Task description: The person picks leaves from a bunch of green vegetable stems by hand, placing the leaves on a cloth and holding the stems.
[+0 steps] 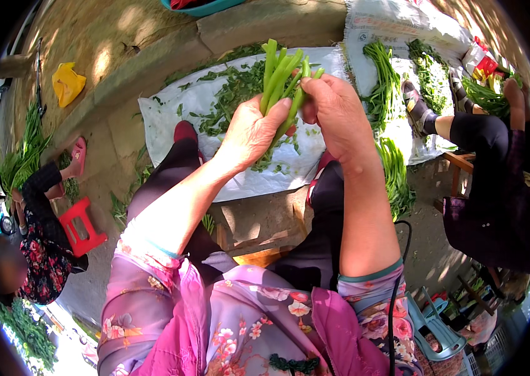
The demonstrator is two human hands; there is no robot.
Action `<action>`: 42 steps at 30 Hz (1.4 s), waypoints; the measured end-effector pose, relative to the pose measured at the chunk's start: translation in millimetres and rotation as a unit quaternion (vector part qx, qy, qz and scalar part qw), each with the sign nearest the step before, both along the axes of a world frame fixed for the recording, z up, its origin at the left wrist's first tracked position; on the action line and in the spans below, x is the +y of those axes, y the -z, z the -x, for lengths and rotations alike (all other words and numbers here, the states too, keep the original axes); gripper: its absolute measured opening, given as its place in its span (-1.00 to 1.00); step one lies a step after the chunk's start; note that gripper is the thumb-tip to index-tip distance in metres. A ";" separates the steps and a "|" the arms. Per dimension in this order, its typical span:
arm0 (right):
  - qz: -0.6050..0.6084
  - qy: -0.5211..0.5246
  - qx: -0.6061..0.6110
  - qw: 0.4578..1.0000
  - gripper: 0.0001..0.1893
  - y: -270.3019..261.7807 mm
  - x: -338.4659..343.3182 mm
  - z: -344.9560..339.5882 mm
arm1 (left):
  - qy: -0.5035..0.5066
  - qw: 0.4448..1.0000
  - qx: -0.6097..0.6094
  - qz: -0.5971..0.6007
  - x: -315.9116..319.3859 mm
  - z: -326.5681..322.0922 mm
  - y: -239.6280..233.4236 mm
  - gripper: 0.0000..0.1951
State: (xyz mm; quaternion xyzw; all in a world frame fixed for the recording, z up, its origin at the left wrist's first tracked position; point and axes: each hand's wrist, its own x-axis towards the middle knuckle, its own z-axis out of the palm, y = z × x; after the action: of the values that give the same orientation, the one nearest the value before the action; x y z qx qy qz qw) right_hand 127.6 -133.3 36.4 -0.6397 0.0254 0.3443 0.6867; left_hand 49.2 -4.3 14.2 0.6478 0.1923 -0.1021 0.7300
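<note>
My left hand [256, 127] is closed round a bunch of green leafy-vegetable stalks [278, 77], their thick pale ends pointing away from me. At the right of the bunch, my right hand [333, 105] pinches one stalk's end between thumb and fingers. Beneath both hands a white woven sheet [171, 136] lies on the ground, strewn with loose green leaves [239, 89]. To the right of my right forearm, a pile of long green stalks [394, 174] rests beside the sheet.
Seated people work with greens at left [46, 254] and right [485, 188]. More greens [380, 77] lie on a second woven sheet [363, 28]. A stone kerb [171, 56] runs behind. A red plastic stool [81, 228] and yellow bag [67, 84] are left; a cable [392, 291] hangs by my right arm.
</note>
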 end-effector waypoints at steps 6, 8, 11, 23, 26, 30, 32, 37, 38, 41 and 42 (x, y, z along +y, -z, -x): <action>-0.016 0.002 -0.003 1.000 -0.80 -1.1 -4.0 -3.3 | 0.038 0.999 0.020 -0.001 0.8 0.0 -3.6 -0.66; -0.025 0.005 0.013 1.000 -0.81 -2.2 -2.9 -3.0 | 0.058 0.998 0.027 -0.002 2.5 0.9 -3.9 -0.66; -0.024 0.034 0.037 0.998 -0.83 -1.7 -4.4 -4.2 | 0.079 0.996 0.049 0.017 4.1 -0.6 -7.3 -0.61; -0.200 -0.030 0.115 0.973 -0.75 2.6 -12.5 -8.9 | 0.041 0.984 0.060 0.160 7.0 -2.8 16.0 -0.35; -0.217 -0.053 0.119 0.967 -0.75 1.3 -13.6 -8.3 | 0.060 0.991 0.067 0.098 1.8 -1.6 8.3 -0.31; -0.120 -0.040 0.046 0.991 -0.76 5.9 -11.3 -7.7 | 0.097 0.989 0.072 0.089 4.2 1.8 9.1 -0.25; -0.102 -0.045 0.041 0.993 -0.76 7.3 -11.6 -8.1 | 0.113 0.984 0.067 0.118 3.2 0.7 8.3 -0.24; -0.093 -0.030 0.016 0.995 -0.77 9.4 -6.3 -5.0 | 0.088 0.981 0.055 0.165 -1.6 3.0 11.8 -0.18; -0.091 -0.029 0.017 0.995 -0.77 8.5 -5.6 -4.5 | 0.076 0.978 0.042 0.188 -2.1 4.3 14.5 -0.20; -0.071 -0.048 0.007 0.996 -0.75 7.8 -7.8 -4.0 | 0.078 0.979 -0.002 0.189 -4.3 5.7 10.1 -0.35; -0.072 -0.047 0.008 0.996 -0.77 8.5 -7.4 -3.9 | 0.084 0.980 -0.017 0.177 -4.6 6.0 6.9 -0.40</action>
State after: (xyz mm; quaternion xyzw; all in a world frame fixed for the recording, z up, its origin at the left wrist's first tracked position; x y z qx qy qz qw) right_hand 131.5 -140.7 28.0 -0.5858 -0.0239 0.3824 0.7142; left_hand 43.2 -8.9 7.3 0.5239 0.1037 -0.1848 0.8250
